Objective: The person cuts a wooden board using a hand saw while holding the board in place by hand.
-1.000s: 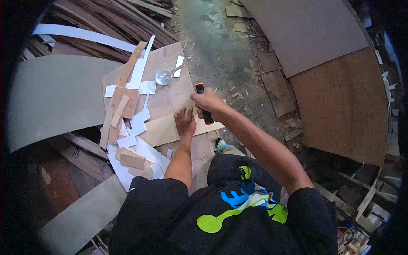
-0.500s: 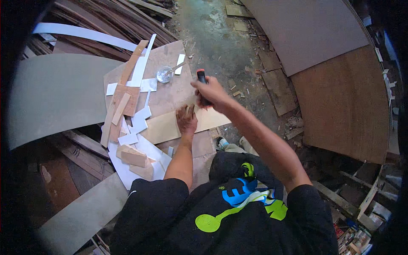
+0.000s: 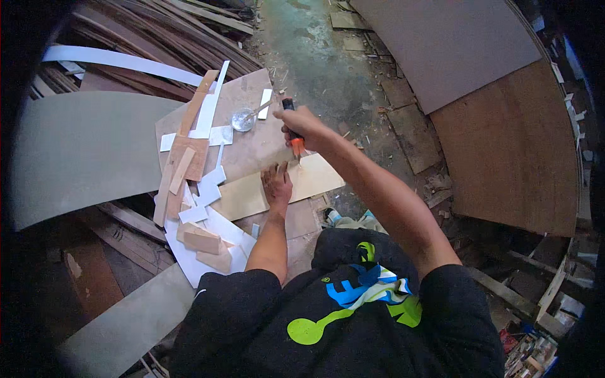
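A long pale wooden board (image 3: pixel 246 194) lies slantwise on a worktop (image 3: pixel 268 148). My left hand (image 3: pixel 276 184) rests flat on it, fingers spread and holding nothing. My right hand (image 3: pixel 305 128) is closed around a black-and-orange hand tool (image 3: pixel 297 145), whose black end sticks up above the fist. Its orange end faces down, with a narrow tip at the board just right of my left fingers. The exact kind of tool is too small to tell. Beyond the hands stands a clear round container (image 3: pixel 243 120) with a stick in it.
White strips and offcuts (image 3: pixel 211 183) and brown wood pieces (image 3: pixel 200 240) cover the worktop's left side. A grey sheet (image 3: pixel 94 154) juts in from the left, near stacked planks (image 3: pixel 164 38). Large brown panels (image 3: pixel 510 145) stand on the right, beside a debris-strewn floor (image 3: pixel 302 50).
The tool has turned over in my right hand: its orange end was up and now points down at the board. My left hand stays on the board.
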Action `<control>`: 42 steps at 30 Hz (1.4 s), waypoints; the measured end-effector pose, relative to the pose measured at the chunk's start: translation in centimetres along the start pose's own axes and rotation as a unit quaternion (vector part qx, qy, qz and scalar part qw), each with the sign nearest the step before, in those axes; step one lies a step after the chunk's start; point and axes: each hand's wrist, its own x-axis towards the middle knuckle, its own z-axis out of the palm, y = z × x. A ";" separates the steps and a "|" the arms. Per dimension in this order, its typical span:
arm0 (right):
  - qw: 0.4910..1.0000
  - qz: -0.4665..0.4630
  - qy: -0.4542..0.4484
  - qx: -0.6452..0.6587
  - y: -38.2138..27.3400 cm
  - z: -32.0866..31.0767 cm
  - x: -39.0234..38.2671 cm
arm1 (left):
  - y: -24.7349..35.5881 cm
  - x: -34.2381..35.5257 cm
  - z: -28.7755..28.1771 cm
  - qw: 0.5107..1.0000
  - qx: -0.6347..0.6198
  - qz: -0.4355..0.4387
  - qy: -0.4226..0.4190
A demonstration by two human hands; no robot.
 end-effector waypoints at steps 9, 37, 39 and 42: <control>0.986 -0.124 0.047 -0.105 3.0 0.7 -6.5 | 0.2 0.2 -0.6 0.998 -0.065 0.007 0.018; 0.991 -0.041 0.053 -0.113 4.2 0.7 -3.9 | 1.3 0.6 -1.0 0.998 -0.051 -0.021 -0.034; 0.995 -0.038 0.010 -0.096 1.6 1.9 -6.3 | 0.5 0.8 -0.6 0.999 -0.041 -0.029 -0.007; 0.987 -0.099 0.045 -0.120 5.7 -0.1 -3.3 | 0.3 0.8 -0.5 1.000 0.017 0.014 0.021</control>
